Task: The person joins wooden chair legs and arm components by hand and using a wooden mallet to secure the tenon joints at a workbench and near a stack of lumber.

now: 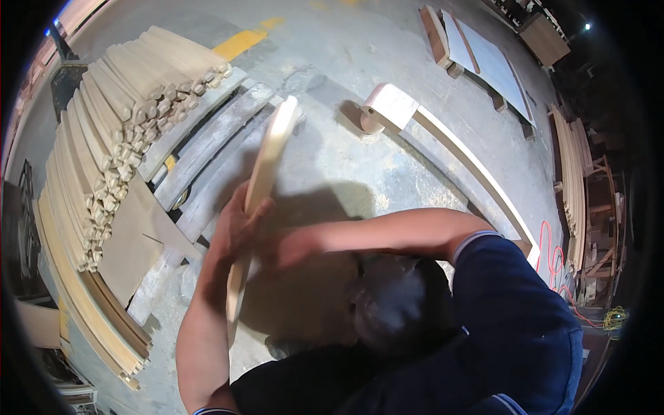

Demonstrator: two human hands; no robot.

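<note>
My left hand (238, 225) is wrapped round a long, pale wooden bar (273, 149) with a rounded far end. The bar slants up and away from me, its lower part running down past my wrist. From the right, my right forearm reaches across, and my right hand (287, 247) is close beside the bar, just right of my left hand. Motion smears its fingers, so I cannot tell whether they touch the bar or hold anything. Below my right forearm is a dark, rounded shape (401, 301) whose kind I cannot make out.
At left, a large stack of similar wooden bars (104, 131) lies near grey planks (214, 145) and a brown board (142, 242). A pale wooden frame (470, 166) stretches along the right. Farther off are a low pallet with a white panel (484, 59) and a red cord (551, 256).
</note>
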